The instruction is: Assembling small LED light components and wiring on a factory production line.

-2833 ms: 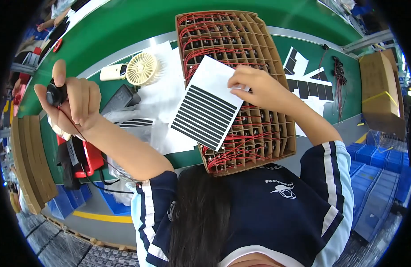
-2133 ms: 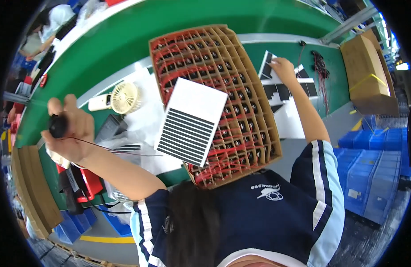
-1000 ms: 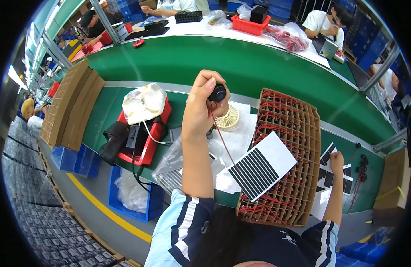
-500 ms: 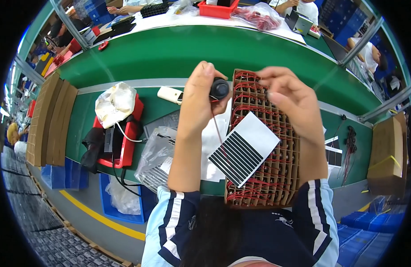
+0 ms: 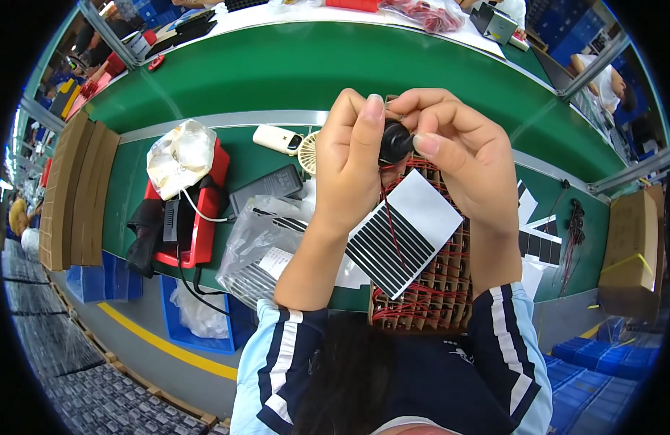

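My left hand (image 5: 353,156) is closed around a small black round part (image 5: 396,143), from which thin red wires (image 5: 388,217) trail down. My right hand (image 5: 462,145) is pinched at the right rim of that part, thumb and fingertips together. Whatever lies between those fingertips is too small to make out. Below the hands, a white sheet with rows of black strips (image 5: 404,239) lies tilted on a divided cardboard box (image 5: 382,319). The box's cells hold several small parts with red wires. Its far end is mostly hidden by my hands.
To the left are a red bin (image 5: 198,246), a crumpled white plastic bag (image 5: 181,156), a black adapter (image 5: 266,190), a clear bag (image 5: 244,250), and a cream handheld fan (image 5: 277,138). Strip sheets (image 5: 539,243) and wired parts (image 5: 574,225) lie right. A green partition (image 5: 313,72) stands ahead.
My right hand has come in from above the divided box to the black part and closed at its rim. My left hand has shifted right with the part.
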`<state>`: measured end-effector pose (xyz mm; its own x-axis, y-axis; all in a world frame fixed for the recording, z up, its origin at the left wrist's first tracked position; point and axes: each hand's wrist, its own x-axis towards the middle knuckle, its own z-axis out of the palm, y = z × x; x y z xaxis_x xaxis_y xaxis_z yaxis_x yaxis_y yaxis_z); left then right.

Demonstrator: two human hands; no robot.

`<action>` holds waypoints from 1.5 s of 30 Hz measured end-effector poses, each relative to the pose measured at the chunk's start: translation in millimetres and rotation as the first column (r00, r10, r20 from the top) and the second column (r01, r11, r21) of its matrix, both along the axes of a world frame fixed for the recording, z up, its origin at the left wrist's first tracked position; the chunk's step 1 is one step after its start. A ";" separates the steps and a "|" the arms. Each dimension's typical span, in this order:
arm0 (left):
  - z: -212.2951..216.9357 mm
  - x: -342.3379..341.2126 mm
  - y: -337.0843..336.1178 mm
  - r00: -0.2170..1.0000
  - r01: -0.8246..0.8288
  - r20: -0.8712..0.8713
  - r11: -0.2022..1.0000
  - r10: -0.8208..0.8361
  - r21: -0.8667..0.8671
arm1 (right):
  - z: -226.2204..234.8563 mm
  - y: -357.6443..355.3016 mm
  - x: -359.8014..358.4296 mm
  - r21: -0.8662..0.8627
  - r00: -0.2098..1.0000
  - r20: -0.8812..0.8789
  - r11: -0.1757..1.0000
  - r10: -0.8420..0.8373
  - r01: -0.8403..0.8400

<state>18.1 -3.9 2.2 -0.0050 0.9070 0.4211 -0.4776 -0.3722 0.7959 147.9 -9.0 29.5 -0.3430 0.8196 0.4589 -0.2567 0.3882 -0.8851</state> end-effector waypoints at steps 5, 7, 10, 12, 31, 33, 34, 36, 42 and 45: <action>2.6 0.4 -0.9 0.993 0.095 0.070 0.994 -0.091 -0.045 | -0.5 0.6 1.5 0.010 1.000 0.004 1.000 0.002 -0.002; 2.7 1.7 -1.2 1.000 -0.004 -0.008 1.000 0.004 -0.015 | -0.5 0.1 1.7 0.013 1.000 0.011 1.000 0.009 -0.009; 0.6 2.5 -0.9 1.000 -0.020 -0.016 1.000 0.020 0.004 | 0.8 -1.5 2.0 0.005 1.000 0.025 1.000 0.006 -0.006; 0.1 1.5 -2.6 0.999 -0.046 -0.028 0.999 0.046 0.016 | 0.3 -2.8 0.0 -0.006 1.000 0.028 1.000 0.008 -0.008; -2.6 23.0 -1.8 0.995 -0.089 -0.047 0.993 0.086 -0.072 | -31.9 1.2 16.0 -0.117 0.993 0.097 0.990 -0.066 0.077; -11.3 19.2 7.6 0.994 -0.069 -0.090 0.998 0.068 -0.008 | -39.3 -14.1 31.3 -0.321 0.989 0.093 0.944 0.115 -0.079; -11.4 15.7 9.3 0.989 -0.099 -0.111 0.995 0.095 -0.027 | -40.9 -24.3 38.2 -0.441 0.975 0.078 0.884 0.210 -0.155; -12.0 1.3 11.9 0.990 -0.082 -0.124 0.993 0.071 -0.081 | -33.2 -37.6 57.2 -0.585 0.901 0.310 0.808 0.302 -0.070; -13.7 -6.0 8.2 0.728 0.217 -0.616 0.954 -0.301 -0.209 | -39.1 -76.0 152.2 -0.437 0.857 0.475 0.791 -0.203 0.429; -13.4 3.6 8.7 0.538 0.388 -0.731 0.893 -0.420 -0.228 | -25.9 -97.1 221.2 -0.224 0.602 0.640 0.633 -0.478 0.741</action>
